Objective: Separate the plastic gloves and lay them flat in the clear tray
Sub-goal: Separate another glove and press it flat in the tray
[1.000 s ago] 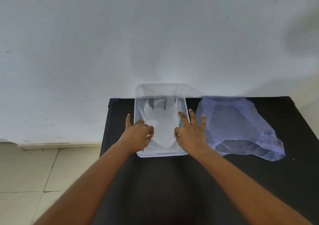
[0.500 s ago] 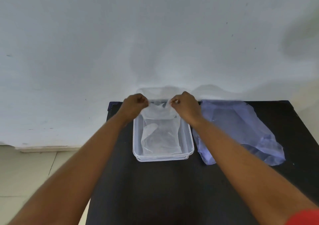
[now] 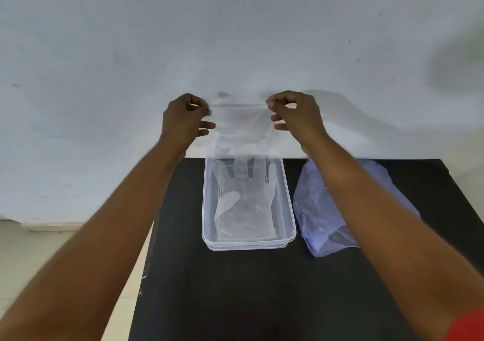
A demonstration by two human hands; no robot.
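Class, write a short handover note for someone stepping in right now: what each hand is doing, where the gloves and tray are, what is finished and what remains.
Left hand: pinching the left corner of a clear glove's cuff, raised above the far end of the tray.
Right hand: pinching the right corner of the same cuff.
Held glove: hangs stretched between both hands, fingers down toward the clear tray.
Done: one glove in the tray lies flat, fingers toward the wall.
Left: lower the held glove flat into the tray. The bluish plastic bag lies right of the tray on the black table; whether it holds more gloves cannot be told.
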